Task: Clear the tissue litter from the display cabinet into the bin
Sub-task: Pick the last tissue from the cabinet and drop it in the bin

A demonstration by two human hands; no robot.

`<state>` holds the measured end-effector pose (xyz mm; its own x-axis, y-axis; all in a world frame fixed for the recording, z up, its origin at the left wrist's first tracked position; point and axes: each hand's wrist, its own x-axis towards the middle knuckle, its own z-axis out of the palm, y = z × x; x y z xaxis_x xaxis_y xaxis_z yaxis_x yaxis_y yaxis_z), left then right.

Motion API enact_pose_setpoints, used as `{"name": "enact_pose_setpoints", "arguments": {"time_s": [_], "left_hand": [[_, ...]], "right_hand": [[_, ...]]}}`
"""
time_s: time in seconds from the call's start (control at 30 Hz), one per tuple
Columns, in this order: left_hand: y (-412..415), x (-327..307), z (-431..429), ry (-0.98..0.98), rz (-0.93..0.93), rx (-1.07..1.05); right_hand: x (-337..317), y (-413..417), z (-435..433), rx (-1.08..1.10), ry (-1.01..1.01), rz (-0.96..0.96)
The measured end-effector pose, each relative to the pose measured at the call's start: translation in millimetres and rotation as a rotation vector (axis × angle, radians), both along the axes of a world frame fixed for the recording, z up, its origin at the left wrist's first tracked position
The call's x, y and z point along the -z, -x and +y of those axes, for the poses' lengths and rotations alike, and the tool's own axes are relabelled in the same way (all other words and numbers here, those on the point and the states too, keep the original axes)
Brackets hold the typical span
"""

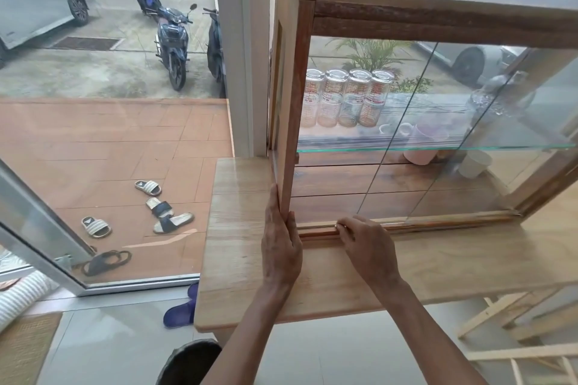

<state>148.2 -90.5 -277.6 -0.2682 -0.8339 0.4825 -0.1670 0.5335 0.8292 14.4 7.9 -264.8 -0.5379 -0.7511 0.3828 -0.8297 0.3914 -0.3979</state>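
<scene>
Two bare forearms reach up from the bottom edge toward a wooden, glass-fronted display cabinet (438, 9) standing on a pale wooden tabletop (237, 259). My left hand (280, 247) lies flat along the cabinet's lower left corner post, fingers straight and together, bracing rather than gripping anything. My right hand (364, 244) is curled at the bottom sliding-door track (319, 232), thumb and fingertips pinched close on something small and pale there (possibly a scrap of tissue, possibly a bit of door hardware; I cannot tell which).

Inside, a row of clear patterned drinking glasses (347, 100) stands on a glass shelf (438, 147), with a pink cup (419, 153) and a white cup (474, 164) further right. No other tissue litter is plainly visible in the cabinet.

Risk, as I judge it: the cabinet sits near the tabletop's left edge, so a hard tug at the track could shift it and rattle the glasses. A thin scrap could also tear and leave bits wedged in the groove.

A dark round object (190, 362) at the bottom edge may be the bin; it is cut off. The cabinet's right end runs out of view, and reflections blur its contents.
</scene>
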Motion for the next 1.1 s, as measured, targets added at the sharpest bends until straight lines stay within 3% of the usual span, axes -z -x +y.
{"name": "enact_pose_setpoints", "arguments": {"time_s": [0.3, 0.67, 0.9, 1.1], "left_hand": [[-6, 0, -1, -0.004, -0.027, 0.034], [-45, -18, 16, 0.004, -0.25, 0.028], [-159, -8, 44, -0.056, -0.251, -0.395], [-283, 36, 94, -0.201, -0.361, -0.662]], "right_hand": [[1, -11, 0, 0.054, 0.107, -0.049], [1, -46, 10, -0.117, 0.265, -0.217], [10, -109, 8, -0.352, 0.258, -0.27], [26, -200, -6, -0.619, 0.22, -0.329]]}}
